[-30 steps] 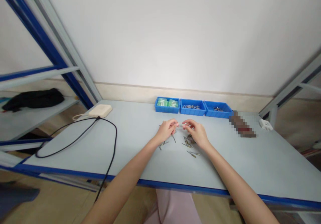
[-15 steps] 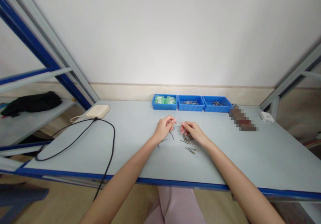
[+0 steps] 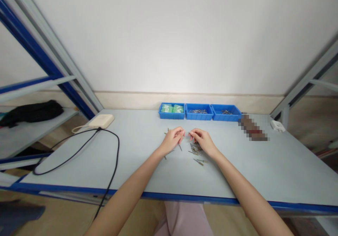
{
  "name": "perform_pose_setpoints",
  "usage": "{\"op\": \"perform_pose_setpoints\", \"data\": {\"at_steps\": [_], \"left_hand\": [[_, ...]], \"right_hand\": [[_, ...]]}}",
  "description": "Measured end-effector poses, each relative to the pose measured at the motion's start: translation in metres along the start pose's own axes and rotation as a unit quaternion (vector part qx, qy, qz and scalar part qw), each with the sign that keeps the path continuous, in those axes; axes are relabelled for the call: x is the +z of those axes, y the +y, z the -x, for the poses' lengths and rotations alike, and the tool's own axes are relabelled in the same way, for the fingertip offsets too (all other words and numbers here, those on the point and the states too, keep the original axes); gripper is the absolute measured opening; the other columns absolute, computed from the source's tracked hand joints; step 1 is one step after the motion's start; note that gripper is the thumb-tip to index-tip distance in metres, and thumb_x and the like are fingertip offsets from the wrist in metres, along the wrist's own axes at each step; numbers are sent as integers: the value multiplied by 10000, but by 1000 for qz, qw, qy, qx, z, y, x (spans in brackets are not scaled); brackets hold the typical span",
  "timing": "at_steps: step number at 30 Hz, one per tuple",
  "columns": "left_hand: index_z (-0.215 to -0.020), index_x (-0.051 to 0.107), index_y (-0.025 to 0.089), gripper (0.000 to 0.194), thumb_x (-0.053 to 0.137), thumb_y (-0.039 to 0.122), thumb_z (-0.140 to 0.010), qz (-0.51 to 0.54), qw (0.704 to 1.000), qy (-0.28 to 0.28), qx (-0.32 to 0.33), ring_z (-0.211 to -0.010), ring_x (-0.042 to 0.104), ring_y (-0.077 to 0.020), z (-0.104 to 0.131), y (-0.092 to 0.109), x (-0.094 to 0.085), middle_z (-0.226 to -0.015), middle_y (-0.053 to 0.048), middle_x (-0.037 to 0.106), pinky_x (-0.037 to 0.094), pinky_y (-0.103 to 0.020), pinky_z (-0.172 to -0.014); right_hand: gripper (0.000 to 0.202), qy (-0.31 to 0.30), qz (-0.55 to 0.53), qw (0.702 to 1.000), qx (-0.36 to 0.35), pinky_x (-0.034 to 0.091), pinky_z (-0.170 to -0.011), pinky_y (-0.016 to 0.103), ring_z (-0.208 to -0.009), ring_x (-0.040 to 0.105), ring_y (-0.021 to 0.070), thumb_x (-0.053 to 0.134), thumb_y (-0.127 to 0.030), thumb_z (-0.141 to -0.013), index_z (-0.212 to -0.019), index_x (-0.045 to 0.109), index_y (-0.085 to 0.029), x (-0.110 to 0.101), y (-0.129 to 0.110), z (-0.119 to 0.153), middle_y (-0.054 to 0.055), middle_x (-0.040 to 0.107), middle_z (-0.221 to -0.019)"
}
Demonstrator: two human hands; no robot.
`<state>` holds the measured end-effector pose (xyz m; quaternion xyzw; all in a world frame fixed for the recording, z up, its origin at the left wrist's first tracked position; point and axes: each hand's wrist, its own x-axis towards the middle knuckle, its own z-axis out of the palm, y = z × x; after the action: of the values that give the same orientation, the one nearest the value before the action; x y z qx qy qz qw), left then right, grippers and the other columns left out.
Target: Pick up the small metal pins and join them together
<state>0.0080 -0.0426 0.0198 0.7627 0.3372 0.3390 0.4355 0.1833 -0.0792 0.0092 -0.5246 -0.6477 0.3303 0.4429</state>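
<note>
My left hand is above the table with thumb and fingers pinched. What it holds, if anything, is too small to make out. Facing it, a short gap away, my right hand pinches a small metal pin, of which only a tiny end shows. Under and in front of the right hand lies a loose group of thin metal pins with brass-coloured ends. A few more pins lie around the left hand, partly hidden by it.
Three blue bins stand along the back: one with green-and-white packets, a middle bin and a right bin with metal pins. A pixelated item lies to the right. A white box and black cable are left.
The pin that showed between my hands is now mostly hidden at my right fingertips. The hands remain close together, and the whole view has shifted slightly.
</note>
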Motion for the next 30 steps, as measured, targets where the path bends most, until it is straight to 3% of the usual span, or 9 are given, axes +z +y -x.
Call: {"op": "perform_pose_setpoints", "data": {"at_steps": [6,13,21,30], "left_hand": [[-654,442,168,331,440,414,-875,35,999,-14,-14,-401,363,-68,0,1,1,-455,62,415,303,-191,-442],[-754,519,150,266,515,404,-831,57,998,1,-16,-411,364,-64,0,4,0,-481,69,422,298,-187,-438],[-613,484,152,377,468,445,-850,37,999,10,-16,-392,341,-61,-2,1,0,-440,62,393,287,-201,-446],[-730,535,155,304,496,437,-836,32,999,17,-23,-403,365,-69,-2,2,-1,-471,66,434,297,-194,-447]], "right_hand": [[377,-10,23,1000,-2,373,-586,241,-560,491,127,395,-387,-901,-641,570,-177,1,1,1,1,561,-580],[283,-9,7,1000,-7,371,-590,236,-575,483,121,431,-377,-881,-721,558,-182,-1,-1,1,-11,554,-632],[457,-47,-19,999,12,323,-533,234,-498,418,108,360,-442,-909,-563,497,-176,-3,-10,6,-25,448,-503],[318,-12,-11,1000,12,325,-495,220,-495,416,104,431,-414,-875,-718,579,-180,-2,-8,3,-13,535,-602]]}}
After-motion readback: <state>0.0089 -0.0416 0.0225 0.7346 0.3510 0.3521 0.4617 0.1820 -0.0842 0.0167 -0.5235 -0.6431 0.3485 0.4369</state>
